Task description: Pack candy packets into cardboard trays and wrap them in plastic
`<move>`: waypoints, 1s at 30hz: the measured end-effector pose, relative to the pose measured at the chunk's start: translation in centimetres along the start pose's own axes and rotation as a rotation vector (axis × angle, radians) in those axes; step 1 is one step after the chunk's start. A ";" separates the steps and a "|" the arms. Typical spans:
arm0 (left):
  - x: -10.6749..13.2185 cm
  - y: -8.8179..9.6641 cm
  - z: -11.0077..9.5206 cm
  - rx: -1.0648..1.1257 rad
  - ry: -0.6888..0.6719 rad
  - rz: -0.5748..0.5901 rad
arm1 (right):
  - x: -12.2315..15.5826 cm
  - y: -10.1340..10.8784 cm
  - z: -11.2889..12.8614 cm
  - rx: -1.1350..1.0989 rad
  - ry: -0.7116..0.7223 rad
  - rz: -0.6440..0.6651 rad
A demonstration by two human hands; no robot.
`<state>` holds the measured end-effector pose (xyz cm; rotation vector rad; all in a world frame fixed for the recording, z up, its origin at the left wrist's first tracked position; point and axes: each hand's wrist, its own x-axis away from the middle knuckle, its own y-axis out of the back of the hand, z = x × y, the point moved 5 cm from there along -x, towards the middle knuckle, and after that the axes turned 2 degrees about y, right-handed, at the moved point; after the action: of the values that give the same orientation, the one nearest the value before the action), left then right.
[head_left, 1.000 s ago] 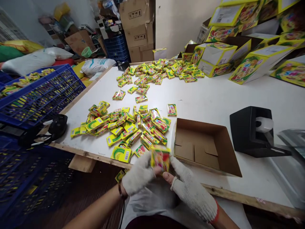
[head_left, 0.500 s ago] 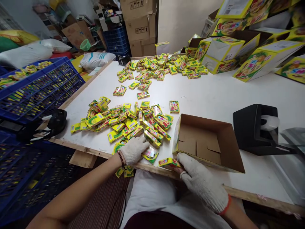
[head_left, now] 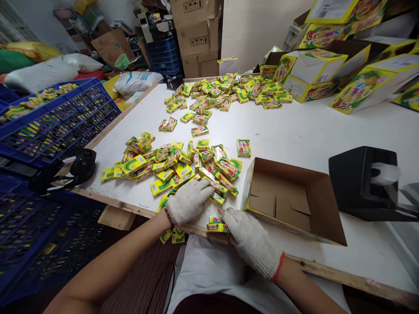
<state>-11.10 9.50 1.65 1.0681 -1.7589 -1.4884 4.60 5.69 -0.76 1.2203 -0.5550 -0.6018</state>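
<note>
My left hand [head_left: 190,200], in a white knitted glove, reaches over the near side of a pile of small yellow-green printed boxes [head_left: 181,168]. Its fingers curl over one small box [head_left: 216,186] in the pile, the fingertips partly hidden. My right hand [head_left: 250,237], also gloved with bare fingertips, pinches two small boxes [head_left: 218,226] together at the table's front edge. Right of the pile stands an open cardboard box [head_left: 291,205], its brown inside facing up, with flaps folded on its bottom.
A black tape dispenser [head_left: 363,183] stands right of the open box. More small boxes [head_left: 225,93] lie scattered at the back, beside stacked printed cartons [head_left: 314,69]. Blue crates [head_left: 59,122] stand left, near a black device [head_left: 83,163] at the table edge.
My right hand has moved left, away from the open box, and now has two small boxes instead of one. My left hand has shifted slightly up and right onto another box.
</note>
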 end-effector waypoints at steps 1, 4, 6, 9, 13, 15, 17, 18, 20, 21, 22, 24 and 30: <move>-0.4 -0.1 0.1 -0.054 0.028 0.017 | 0.2 0.0 -0.3 -0.025 -0.038 0.004; -1.2 -0.4 0.5 -0.129 0.161 0.053 | 1.0 0.2 -1.2 -0.155 -0.147 0.013; -1.2 -0.5 0.5 -0.138 0.185 0.056 | 1.6 0.6 -1.6 -0.220 -0.171 -0.021; -0.9 -1.0 0.1 -0.167 0.144 0.053 | 2.3 0.8 -2.0 -0.245 -0.153 -0.074; -0.8 -1.9 0.2 -0.244 0.176 0.113 | 2.8 0.2 -2.2 -0.230 -0.129 -0.092; -0.7 -1.9 0.2 -0.224 0.172 0.134 | 2.9 0.0 -2.1 -0.190 -0.093 -0.122; -0.5 -1.5 0.0 -0.119 0.122 0.122 | 3.0 0.3 -1.7 -0.117 -0.024 -0.202; -0.3 -1.2 -0.2 -0.038 0.083 0.123 | 3.1 0.6 -1.4 -0.073 0.019 -0.253; 0.1 -0.8 -0.8 0.154 0.003 0.172 | 3.0 1.3 -0.6 0.006 0.105 -0.329; 0.3 -0.8 -1.1 0.251 -0.028 0.227 | 2.8 1.6 -0.3 0.028 0.136 -0.334; 0.5 -0.8 -1.3 0.333 -0.039 0.277 | 2.5 1.8 0.0 0.036 0.150 -0.315; 0.2 -0.6 -1.3 0.408 0.006 0.285 | 1.6 2.0 0.2 0.032 0.133 -0.227; -2.5 0.7 0.1 -0.056 0.346 -0.037 | -0.4 1.5 0.1 0.023 0.015 0.001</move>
<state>-10.10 11.77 2.46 1.2505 -1.4559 -1.2753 4.42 6.22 0.69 1.2449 -0.5509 -0.5868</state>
